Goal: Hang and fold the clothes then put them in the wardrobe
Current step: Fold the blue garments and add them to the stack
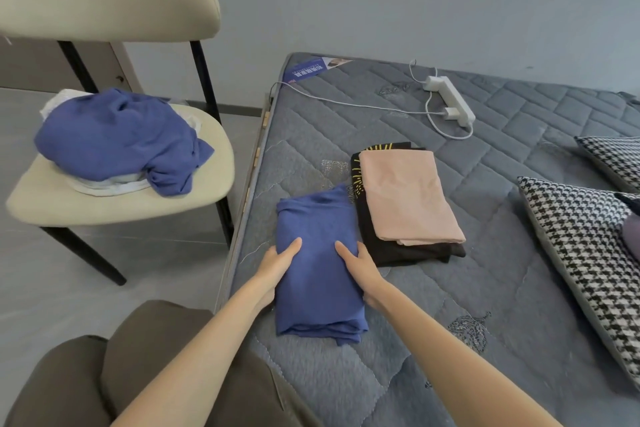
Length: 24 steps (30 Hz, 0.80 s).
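A folded blue garment (317,229) lies on the grey quilted mattress (502,270) near its left edge. My left hand (277,262) rests flat on the garment's left side with fingers straight. On its right side lies my right hand (360,267), fingers also straight. Right beside the blue piece sits a stack: a folded pink garment (408,194) on top of a folded black one (398,251) with yellow print. An unfolded blue garment (114,139) lies crumpled over white clothes (110,187) on the beige chair (131,204) to the left.
Two houndstooth pillows (585,246) lie at the mattress's right side. A white power strip (450,97) with a cable sits farther back on the mattress. The wall stands behind. The chair stands on grey floor close to the mattress's left edge.
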Tool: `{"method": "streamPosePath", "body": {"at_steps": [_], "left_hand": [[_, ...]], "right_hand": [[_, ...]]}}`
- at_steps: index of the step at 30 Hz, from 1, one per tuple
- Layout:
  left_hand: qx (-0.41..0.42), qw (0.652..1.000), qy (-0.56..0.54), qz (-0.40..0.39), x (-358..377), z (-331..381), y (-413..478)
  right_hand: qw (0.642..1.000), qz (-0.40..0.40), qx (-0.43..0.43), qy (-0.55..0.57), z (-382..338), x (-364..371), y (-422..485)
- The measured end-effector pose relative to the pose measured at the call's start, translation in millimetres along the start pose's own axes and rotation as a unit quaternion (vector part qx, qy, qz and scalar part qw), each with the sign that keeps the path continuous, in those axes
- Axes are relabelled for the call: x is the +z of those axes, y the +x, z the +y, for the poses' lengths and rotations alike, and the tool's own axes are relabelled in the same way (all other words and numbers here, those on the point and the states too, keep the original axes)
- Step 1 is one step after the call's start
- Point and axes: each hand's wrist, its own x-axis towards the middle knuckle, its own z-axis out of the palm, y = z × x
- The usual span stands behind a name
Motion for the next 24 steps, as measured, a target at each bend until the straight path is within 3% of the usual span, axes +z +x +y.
{"method": "streamPosePath", "body": {"at_steps": [4, 12, 15, 18, 21, 24], "left_hand": [[-0.051, 0.995, -0.077, -0.034, -4.2, 15.4, -2.4], [0.032, 0.997, -0.029, -0.071, 19.8, 89.5, -12.9], [0.066, 0.993, -0.032, -0.09, 49.3, 119.9, -13.3], [0.088, 0.989, -0.039, -0.116, 87.0, 142.7, -11.8], [0.105, 0.985, -0.045, -0.128, 125.7, 149.1, -1.2], [0.083, 0.992, 0.016, -0.091, 148.8, 134.0, 11.9]], "right_hand": [[0.998, -0.051, 0.006, 0.028, -9.6, -2.4, 1.7], [0.99, -0.08, -0.113, 0.005, -80.5, -29.7, 2.5], [0.988, -0.05, -0.143, -0.03, -114.9, -59.2, 4.3], [0.977, 0.031, -0.192, -0.088, -144.0, -94.3, 10.3], [0.973, 0.087, -0.202, -0.069, -152.7, -128.5, 25.9], [0.958, 0.183, -0.146, -0.164, -138.5, -153.5, 36.9]]}}
